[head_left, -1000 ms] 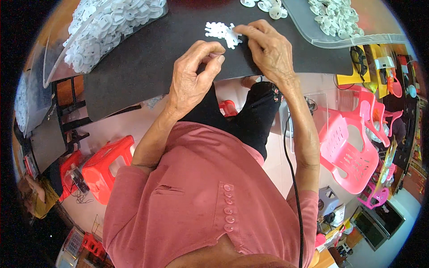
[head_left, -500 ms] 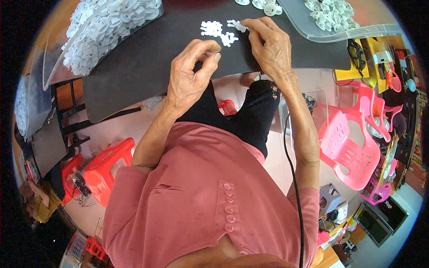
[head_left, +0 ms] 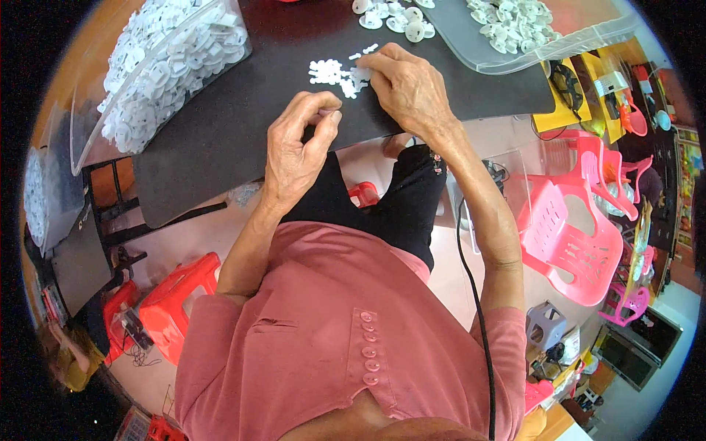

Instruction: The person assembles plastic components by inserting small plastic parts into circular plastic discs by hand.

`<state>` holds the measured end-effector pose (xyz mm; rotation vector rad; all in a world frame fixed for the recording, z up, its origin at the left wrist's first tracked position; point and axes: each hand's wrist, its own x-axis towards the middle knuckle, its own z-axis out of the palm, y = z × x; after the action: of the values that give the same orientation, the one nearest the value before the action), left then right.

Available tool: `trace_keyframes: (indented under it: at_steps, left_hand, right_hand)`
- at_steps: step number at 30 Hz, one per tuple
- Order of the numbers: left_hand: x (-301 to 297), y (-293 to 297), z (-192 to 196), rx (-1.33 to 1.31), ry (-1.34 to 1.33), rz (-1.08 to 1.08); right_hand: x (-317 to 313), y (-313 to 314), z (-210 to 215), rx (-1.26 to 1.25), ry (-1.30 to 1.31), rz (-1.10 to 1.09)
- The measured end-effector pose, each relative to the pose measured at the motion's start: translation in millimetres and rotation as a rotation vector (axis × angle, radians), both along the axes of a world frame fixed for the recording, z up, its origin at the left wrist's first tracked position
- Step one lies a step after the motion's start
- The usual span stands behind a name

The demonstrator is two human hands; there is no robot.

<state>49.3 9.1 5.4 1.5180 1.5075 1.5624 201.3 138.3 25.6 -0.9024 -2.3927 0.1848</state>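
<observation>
Small white plastic pieces [head_left: 327,72] lie in a loose cluster on the dark tabletop [head_left: 213,140]. At the right edge of this cluster, my right hand [head_left: 412,92] has its thumb and bent index finger closed around a small white piece, mostly covered by the fingertips. Two tiny white bits [head_left: 365,51] lie just beyond those fingers. My left hand [head_left: 298,147] hovers at the table's near edge, below the cluster. Its thumb and curled fingers nearly meet in a pinch; whatever sits between them is hidden.
A clear bin [head_left: 184,81] heaped with white plastic parts stands at the left. Another clear tray [head_left: 507,66] of whitish round parts is at the far right, with several similar round parts [head_left: 397,18] beside it. Pink chairs [head_left: 573,235] and a red stool [head_left: 176,301] flank me. A black cord [head_left: 474,287] hangs down my right side.
The whole view has shifted. Against the table, my right hand has moved left, closer to the white cluster, and tiny bits now show beyond its fingers. My left hand keeps its pinch.
</observation>
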Motion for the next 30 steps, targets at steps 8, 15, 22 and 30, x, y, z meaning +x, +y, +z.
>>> trace_keyframes:
  at_steps: [8,15,22,30]
  left_hand:
    - [-3,-3,-1,-0.022,-0.024,-0.023]
    - [1,2,-1,0.026,-0.039,-0.014]
    - [-2,-2,7,-0.118,-0.293,-0.091]
    - [8,20,3,-0.07,-0.647,-0.316]
  right_hand:
    - [7,39,14,0.229,0.132,-0.25]
    - [18,64,-13,0.164,0.184,-0.204]
    - [11,-1,23,-0.692,0.644,-0.098]
    - [6,-49,16,-0.822,0.74,0.087]
